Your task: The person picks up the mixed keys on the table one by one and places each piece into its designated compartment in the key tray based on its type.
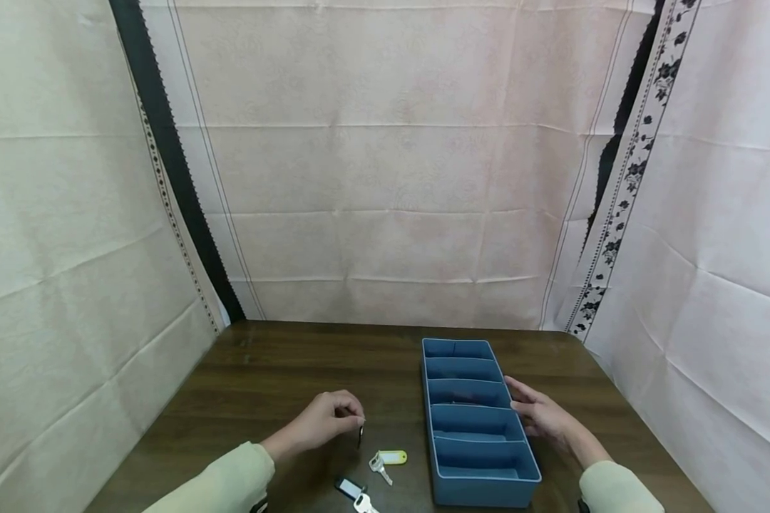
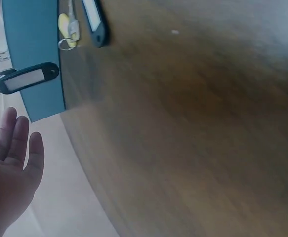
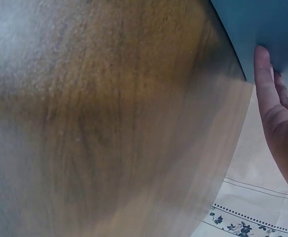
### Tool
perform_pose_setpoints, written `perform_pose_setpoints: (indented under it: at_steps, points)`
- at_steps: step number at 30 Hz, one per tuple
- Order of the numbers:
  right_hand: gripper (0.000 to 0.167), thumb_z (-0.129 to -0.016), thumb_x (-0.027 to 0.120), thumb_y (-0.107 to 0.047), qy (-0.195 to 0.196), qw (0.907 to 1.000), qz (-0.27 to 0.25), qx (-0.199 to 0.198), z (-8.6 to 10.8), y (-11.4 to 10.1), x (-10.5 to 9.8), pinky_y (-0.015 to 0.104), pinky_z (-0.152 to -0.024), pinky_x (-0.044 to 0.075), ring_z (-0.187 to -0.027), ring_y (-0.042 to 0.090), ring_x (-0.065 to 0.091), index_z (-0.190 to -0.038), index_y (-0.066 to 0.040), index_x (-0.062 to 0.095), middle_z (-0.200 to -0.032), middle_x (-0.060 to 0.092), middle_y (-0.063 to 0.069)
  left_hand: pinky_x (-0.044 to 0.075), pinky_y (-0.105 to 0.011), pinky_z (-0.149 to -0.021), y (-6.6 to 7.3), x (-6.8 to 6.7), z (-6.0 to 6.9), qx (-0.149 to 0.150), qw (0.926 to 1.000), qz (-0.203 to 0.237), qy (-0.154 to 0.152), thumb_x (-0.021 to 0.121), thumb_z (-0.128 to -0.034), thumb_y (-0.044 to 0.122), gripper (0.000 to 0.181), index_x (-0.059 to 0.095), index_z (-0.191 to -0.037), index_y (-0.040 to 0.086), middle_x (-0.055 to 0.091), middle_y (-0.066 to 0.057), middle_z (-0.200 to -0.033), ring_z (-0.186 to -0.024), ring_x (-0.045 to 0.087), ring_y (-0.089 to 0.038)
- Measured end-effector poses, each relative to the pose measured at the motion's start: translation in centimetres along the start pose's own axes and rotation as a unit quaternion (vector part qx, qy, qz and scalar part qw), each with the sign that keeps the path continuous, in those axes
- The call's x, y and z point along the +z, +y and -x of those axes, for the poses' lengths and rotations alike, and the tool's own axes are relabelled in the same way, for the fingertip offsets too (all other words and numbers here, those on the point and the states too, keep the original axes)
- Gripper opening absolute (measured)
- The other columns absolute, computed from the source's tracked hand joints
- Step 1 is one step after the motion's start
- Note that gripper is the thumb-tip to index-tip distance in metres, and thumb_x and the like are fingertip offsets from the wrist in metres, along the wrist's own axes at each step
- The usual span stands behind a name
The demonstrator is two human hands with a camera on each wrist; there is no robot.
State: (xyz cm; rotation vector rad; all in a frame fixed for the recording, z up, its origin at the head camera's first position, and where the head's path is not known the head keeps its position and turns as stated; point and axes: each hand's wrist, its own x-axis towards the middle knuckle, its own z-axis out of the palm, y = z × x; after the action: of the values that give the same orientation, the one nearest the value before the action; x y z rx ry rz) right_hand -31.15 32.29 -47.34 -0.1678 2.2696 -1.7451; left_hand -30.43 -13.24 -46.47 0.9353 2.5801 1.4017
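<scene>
My left hand is above the table, left of the blue divided box, and pinches a key tag by its ring end. The tag is dark with a pale label and hangs below the fingertips; whether a key hangs with it is hidden. My right hand rests against the box's right side with fairly straight fingers. A yellow key tag with a silver key lies left of the box. Nearer to me lie another dark key tag and its key.
The box has several compartments in a row; something dark and hard to make out lies in the middle one. Brown wooden table extends around it. Pale cloth hangs behind the table and on both sides.
</scene>
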Motion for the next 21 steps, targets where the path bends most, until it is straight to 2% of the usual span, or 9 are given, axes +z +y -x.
perform_pose_setpoints:
  at_steps: [7, 12, 15, 21]
  points:
    - [0.059, -0.105, 0.045, -0.014, -0.002, 0.9997, -0.019, 0.017, -0.3, 0.1, -0.2, 0.056, -0.091, 0.050, -0.124, 0.042, 0.053, -0.158, -0.009, 0.019, -0.152, 0.027, 0.034, 0.048, -0.029, -0.077, 0.7, 0.2, -1.2, -0.018, 0.9997, 0.003, 0.014, 0.068, -0.0950, 0.020, 0.008, 0.071, -0.089, 0.017, 0.064, 0.006, -0.100, -0.091, 0.058, -0.013]
    - [0.061, -0.106, 0.045, -0.015, -0.028, 0.9989, -0.032, 0.016, -0.5, 0.2, -0.6, 0.057, -0.091, 0.049, -0.121, 0.037, 0.056, -0.158, -0.006, 0.014, -0.154, 0.022, 0.035, 0.047, -0.028, -0.077, 1.5, 0.3, -1.8, -0.014, 0.9995, 0.012, 0.025, 0.068, -0.0949, 0.018, 0.008, 0.071, -0.089, 0.015, 0.064, 0.004, -0.099, -0.090, 0.058, -0.016]
    - [0.062, -0.106, 0.045, -0.015, -0.035, 0.9988, -0.032, 0.014, -0.4, 0.3, -0.5, 0.057, -0.092, 0.048, -0.122, 0.038, 0.055, -0.158, -0.005, 0.013, -0.154, 0.021, 0.036, 0.048, -0.030, -0.077, 1.8, 0.4, -2.2, -0.012, 0.9995, 0.013, 0.026, 0.068, -0.0955, 0.019, 0.008, 0.071, -0.089, 0.016, 0.063, 0.004, -0.099, -0.090, 0.058, -0.018]
    - [0.061, -0.106, 0.044, -0.014, -0.017, 0.9994, -0.021, 0.024, -0.5, 0.0, -0.3, 0.057, -0.092, 0.048, -0.126, 0.043, 0.051, -0.158, -0.008, 0.015, -0.154, 0.022, 0.035, 0.048, -0.032, -0.078, 2.1, 0.5, -3.1, -0.016, 0.9992, 0.013, 0.033, 0.067, -0.0961, 0.024, 0.009, 0.071, -0.091, 0.017, 0.063, 0.006, -0.099, -0.090, 0.058, -0.017]
